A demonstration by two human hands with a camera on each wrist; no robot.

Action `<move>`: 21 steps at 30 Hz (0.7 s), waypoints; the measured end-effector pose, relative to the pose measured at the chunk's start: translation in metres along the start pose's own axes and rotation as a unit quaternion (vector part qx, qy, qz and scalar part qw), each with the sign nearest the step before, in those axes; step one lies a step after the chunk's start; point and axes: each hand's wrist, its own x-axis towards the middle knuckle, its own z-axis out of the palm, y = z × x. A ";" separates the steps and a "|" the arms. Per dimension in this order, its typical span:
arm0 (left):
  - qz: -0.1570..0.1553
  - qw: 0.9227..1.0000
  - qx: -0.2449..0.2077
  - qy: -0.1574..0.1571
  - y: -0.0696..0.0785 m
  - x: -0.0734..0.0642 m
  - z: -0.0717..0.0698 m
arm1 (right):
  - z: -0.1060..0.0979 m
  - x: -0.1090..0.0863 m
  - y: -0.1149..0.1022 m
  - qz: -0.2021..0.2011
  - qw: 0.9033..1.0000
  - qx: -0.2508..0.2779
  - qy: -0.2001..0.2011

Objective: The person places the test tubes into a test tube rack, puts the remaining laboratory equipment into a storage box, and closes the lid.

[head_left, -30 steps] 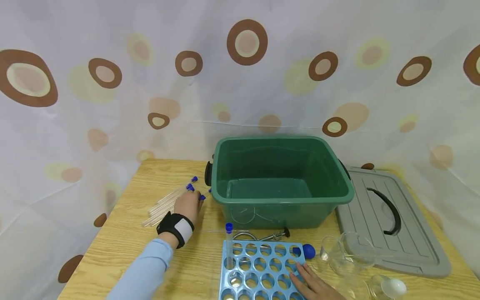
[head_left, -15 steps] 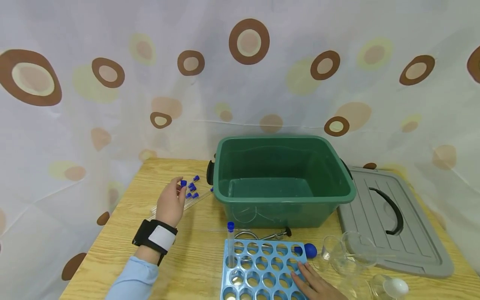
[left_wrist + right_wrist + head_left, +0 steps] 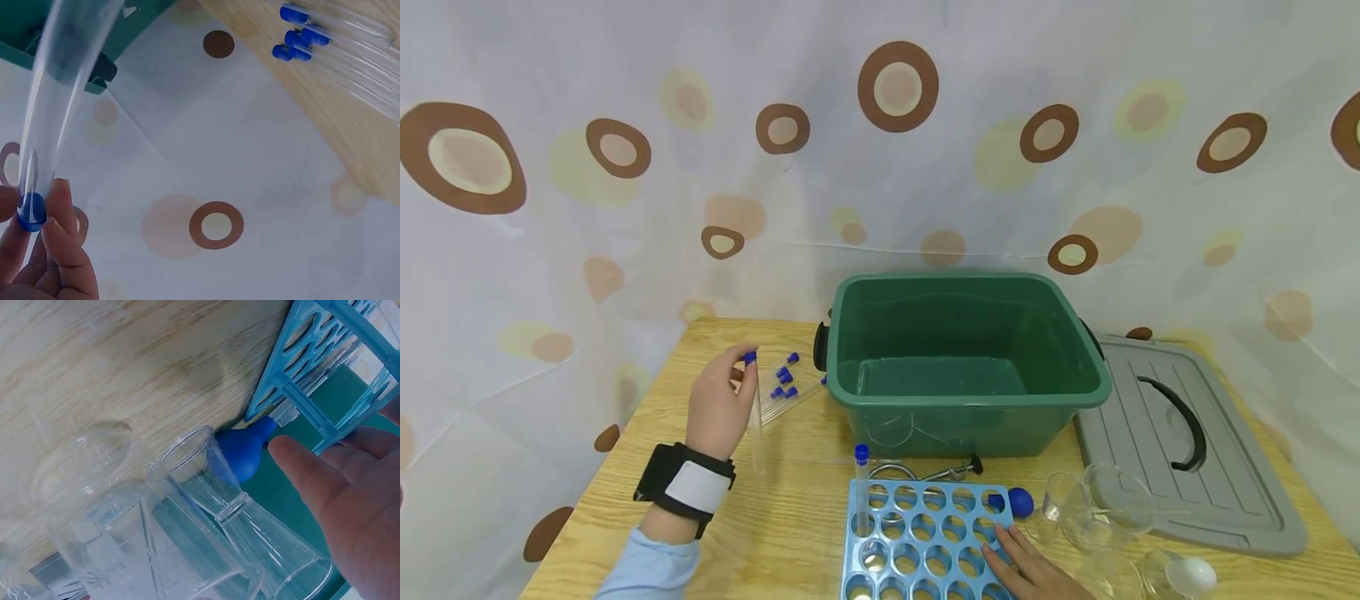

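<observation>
My left hand [image 3: 722,406] pinches a clear test tube [image 3: 757,429] by its blue cap, and the tube hangs nearly upright over the table's left part. In the left wrist view the fingertips and thumb close around the blue cap [image 3: 32,212]. Several more blue-capped test tubes [image 3: 787,406] lie on the table just past that hand. My right hand [image 3: 1032,568] rests its extended fingers on the right side of a light blue test tube rack [image 3: 922,517]. One blue-capped tube [image 3: 861,492] stands in the rack's left column.
A green bin [image 3: 970,425] stands behind the rack, with its grey lid [image 3: 1157,450] lying to the right. Clear beakers [image 3: 1105,508] and a blue rubber bulb [image 3: 1020,502] sit right of the rack. A metal clamp [image 3: 955,469] lies between rack and bin.
My left hand has lifted one test tube from the lying group and moved left and toward me, bringing the tube upright. The right hand stays on the rack.
</observation>
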 end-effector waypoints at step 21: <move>0.145 0.976 -0.097 0.128 0.071 0.018 -0.037 | 0.002 -0.002 0.002 -0.004 1.000 0.002 0.004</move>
